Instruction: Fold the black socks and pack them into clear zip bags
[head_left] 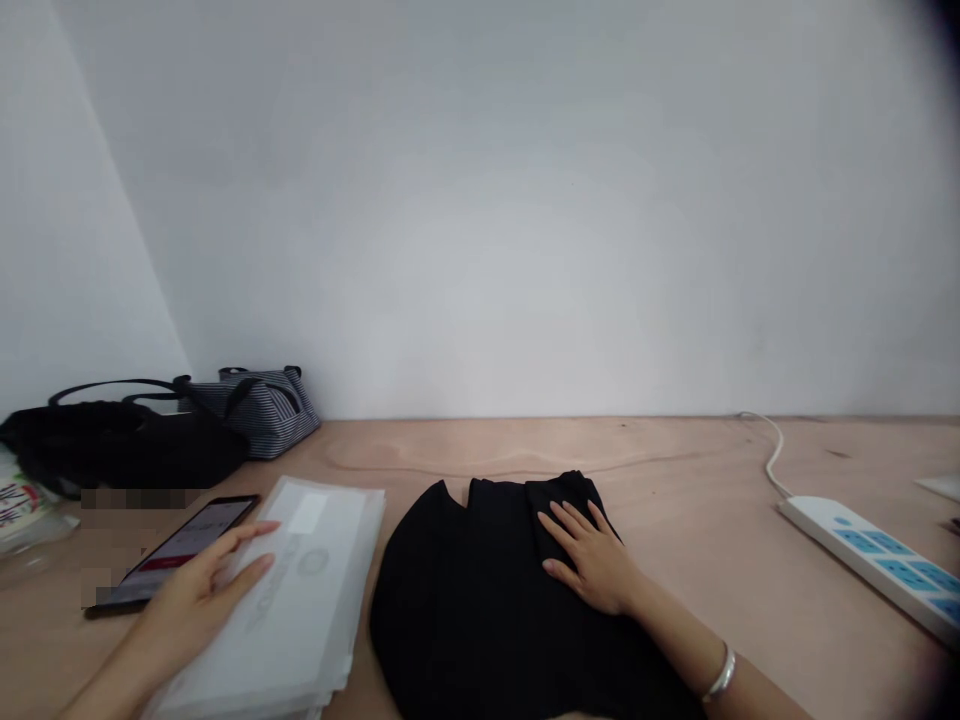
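Note:
A black garment (480, 600) lies on the table in front of me, with a folded part at its upper right. My right hand (589, 555) rests flat on that fold, fingers spread, and a silver bangle circles the wrist. To the left is a stack of frosted white plastic zip bags (300, 590) with faint printing. Over the left edge of this stack, my left hand (202, 590) has its thumb and index finger stretched out and apart. Its other fingers are mostly hidden, and I see nothing gripped between the visible ones.
A phone (191, 545) lies beyond my left hand. Behind it are a black bag (127, 450), a striped bag (270, 415) and a clear plastic package (30, 510). On the right, a white power strip (885, 560) trails its cable to the wall (525, 220) behind the wooden table (690, 490).

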